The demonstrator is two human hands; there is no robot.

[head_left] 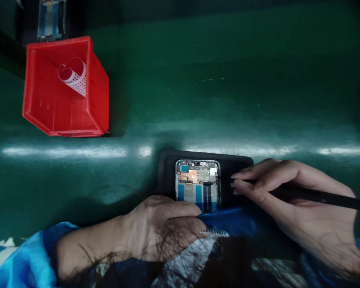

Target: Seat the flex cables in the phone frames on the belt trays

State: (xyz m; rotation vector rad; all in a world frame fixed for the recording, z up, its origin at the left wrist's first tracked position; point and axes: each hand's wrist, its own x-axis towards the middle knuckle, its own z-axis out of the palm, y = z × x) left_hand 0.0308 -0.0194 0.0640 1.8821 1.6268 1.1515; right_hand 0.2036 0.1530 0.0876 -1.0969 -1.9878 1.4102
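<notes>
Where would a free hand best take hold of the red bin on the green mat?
Probably the red bin by its near front lip, coming from the side facing the person: it sits tilted with its open mouth up, the rim is exposed, and only a curled white strip lies inside.

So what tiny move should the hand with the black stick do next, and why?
Probably ease the black stick tip leftward onto the opened phone: the right hand holds its tip just at the phone's right edge, while the left hand rests at the lower end.
</notes>
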